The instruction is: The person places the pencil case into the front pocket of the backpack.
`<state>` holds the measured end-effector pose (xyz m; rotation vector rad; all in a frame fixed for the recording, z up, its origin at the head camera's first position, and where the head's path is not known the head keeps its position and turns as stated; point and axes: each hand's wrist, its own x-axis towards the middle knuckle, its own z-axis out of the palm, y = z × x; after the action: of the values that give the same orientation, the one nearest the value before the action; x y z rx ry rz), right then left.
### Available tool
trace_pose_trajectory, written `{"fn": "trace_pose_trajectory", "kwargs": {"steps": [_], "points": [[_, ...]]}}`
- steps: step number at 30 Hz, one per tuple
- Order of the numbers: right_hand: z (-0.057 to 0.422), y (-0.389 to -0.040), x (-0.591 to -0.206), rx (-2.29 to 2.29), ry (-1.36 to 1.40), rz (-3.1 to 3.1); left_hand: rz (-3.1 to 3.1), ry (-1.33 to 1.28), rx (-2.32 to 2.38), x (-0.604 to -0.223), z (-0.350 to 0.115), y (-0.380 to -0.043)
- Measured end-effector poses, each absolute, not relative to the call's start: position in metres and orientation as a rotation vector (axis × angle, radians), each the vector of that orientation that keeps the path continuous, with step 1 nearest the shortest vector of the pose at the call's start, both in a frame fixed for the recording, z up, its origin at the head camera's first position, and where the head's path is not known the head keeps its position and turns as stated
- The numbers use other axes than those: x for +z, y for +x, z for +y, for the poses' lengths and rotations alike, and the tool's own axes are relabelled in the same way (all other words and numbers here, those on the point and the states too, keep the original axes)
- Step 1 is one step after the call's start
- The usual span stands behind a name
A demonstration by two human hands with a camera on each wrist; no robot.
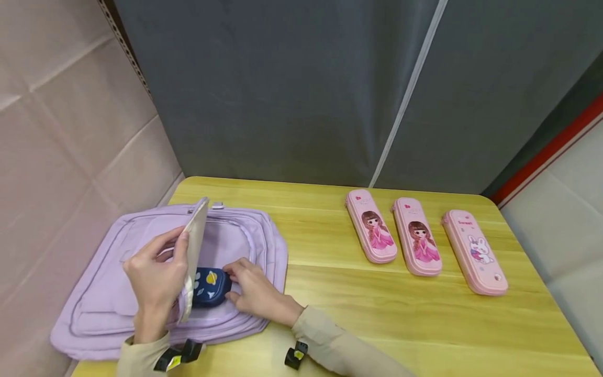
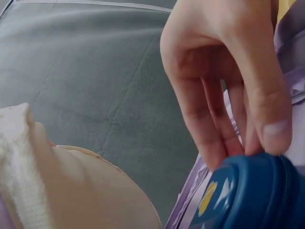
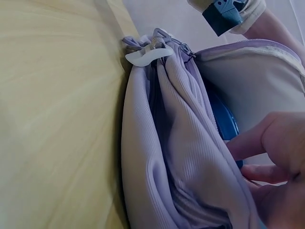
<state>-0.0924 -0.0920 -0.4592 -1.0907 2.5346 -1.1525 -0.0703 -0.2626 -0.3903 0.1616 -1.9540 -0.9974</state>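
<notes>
Lighting's pretty soft and even in the head view, bright enough, no hard shadows. The table (image 1: 424, 324) has a mild sheen but no real glare, and there's just a faint shadow under the three pink cases (image 1: 418, 242). Edges bend a bit: the wall seam and table rim curve like a wide lens. Slightly soft overall, compression-y, but readable.

Left wrist view is the worst one. The hand (image 2: 228, 76) is way too close and mushy, its underside in shade, and the grey backdrop (image 2: 95, 71) is dim and smeared.

Right wrist view is brighter on the table side, darker in the bag (image 3: 181, 143) folds, with fingers (image 3: 267, 143) blurred at the edge.
</notes>
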Motion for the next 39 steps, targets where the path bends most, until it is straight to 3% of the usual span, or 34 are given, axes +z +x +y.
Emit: {"fn": "trace_pose_trajectory", "kwargs": {"steps": [10,23,39], "points": [[-0.09,-0.092,-0.458,-1.125,-1.168,2.579,-1.971,0.15,-0.992,-0.39,-0.261,-0.07],[-0.028,-0.115,-0.441,-1.169,-1.244,2.7,-1.977,0.176,-1.0,-0.394,-0.261,-0.071],[0.064,-0.144,-0.439,-1.206,-0.868,2.952,-2.034,0.163,-0.995,-0.395,-0.259,-0.071]]}}
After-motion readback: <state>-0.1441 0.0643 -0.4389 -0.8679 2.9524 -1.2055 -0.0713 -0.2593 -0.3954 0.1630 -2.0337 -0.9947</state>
